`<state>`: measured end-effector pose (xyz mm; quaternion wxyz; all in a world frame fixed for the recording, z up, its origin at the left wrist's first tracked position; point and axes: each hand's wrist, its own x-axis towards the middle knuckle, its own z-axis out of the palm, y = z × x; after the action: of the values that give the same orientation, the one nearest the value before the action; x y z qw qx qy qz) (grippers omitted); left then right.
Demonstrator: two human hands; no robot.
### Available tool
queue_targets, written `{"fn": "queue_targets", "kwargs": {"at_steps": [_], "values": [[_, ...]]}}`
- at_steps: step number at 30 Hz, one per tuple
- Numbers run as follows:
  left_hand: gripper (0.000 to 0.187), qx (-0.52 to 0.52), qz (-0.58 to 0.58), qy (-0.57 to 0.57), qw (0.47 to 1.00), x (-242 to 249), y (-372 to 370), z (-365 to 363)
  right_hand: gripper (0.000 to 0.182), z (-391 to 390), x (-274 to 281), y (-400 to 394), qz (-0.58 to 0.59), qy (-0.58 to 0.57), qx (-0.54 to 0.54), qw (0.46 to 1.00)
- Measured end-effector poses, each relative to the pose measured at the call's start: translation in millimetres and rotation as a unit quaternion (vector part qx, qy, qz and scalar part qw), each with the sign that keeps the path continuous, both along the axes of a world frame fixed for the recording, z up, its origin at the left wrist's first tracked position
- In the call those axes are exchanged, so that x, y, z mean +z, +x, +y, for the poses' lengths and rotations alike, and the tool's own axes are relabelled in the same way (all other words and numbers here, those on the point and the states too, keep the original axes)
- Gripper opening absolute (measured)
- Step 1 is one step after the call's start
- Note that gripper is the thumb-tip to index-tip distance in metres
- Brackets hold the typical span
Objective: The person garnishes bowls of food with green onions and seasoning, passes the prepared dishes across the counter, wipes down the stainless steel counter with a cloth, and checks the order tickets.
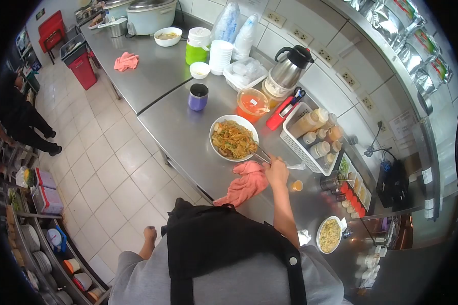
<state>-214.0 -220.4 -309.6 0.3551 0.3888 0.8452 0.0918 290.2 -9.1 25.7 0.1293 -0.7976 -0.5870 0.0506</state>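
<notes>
My right hand (276,172) is closed around metal tongs (262,154), whose far end rests in a white bowl (213,143) of stir-fried noodles with vegetables (234,136). Just below the bowl, a crumpled pink cloth (245,187) lies on the steel counter. A small cup of orange sauce (296,185) stands right of my right wrist. Down at my left side, away from the counter, hangs my left hand (150,235) with its fingers curled and nothing visible in them.
Behind the bowl stand a tub of red sauce (253,104), a purple tumbler (198,97), a thermos jug (291,68) and a white basket (310,140) of squeeze bottles. An oval dish of fried rice (330,235) sits at right. A person (25,119) stands far left, near shelves.
</notes>
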Motion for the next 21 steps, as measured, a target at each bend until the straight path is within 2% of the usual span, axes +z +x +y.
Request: {"fn": "queue_targets", "kwargs": {"at_steps": [1,4,7,10,12,14,18,19,21], "values": [[0.022,-0.006,-0.006,0.009,1.000,1,2,0,0.039,2,-8,2,-0.003,0.025,0.004,1.000],[0.023,-0.006,-0.037,0.056,0.998,-50,-1,14,0.036,1,-8,2,-0.012,0.040,0.007,0.999],[0.023,0.015,-0.086,0.059,0.994,-14,8,57,0.034,5,6,1,-0.007,0.032,-0.006,0.999],[0.023,-0.007,-0.087,0.122,0.989,-16,11,90,0.034,13,15,14,0.014,0.048,-0.013,0.999],[0.023,0.036,-0.173,0.140,0.974,-2,18,105,0.034,25,23,15,0.026,0.063,-0.005,0.998],[0.023,0.035,-0.171,0.141,0.975,4,22,107,0.032,42,34,11,0.014,0.062,-0.003,0.998],[0.022,0.016,-0.134,0.153,0.979,-29,16,92,0.032,86,19,1,0.012,0.085,0.026,0.996],[0.022,0.017,-0.134,0.154,0.979,-31,15,86,0.033,97,12,0,0.000,0.052,0.028,0.998],[0.023,0.025,-0.144,0.057,0.988,-4,20,68,0.034,108,8,-2,-0.011,0.018,0.032,0.999]]}}
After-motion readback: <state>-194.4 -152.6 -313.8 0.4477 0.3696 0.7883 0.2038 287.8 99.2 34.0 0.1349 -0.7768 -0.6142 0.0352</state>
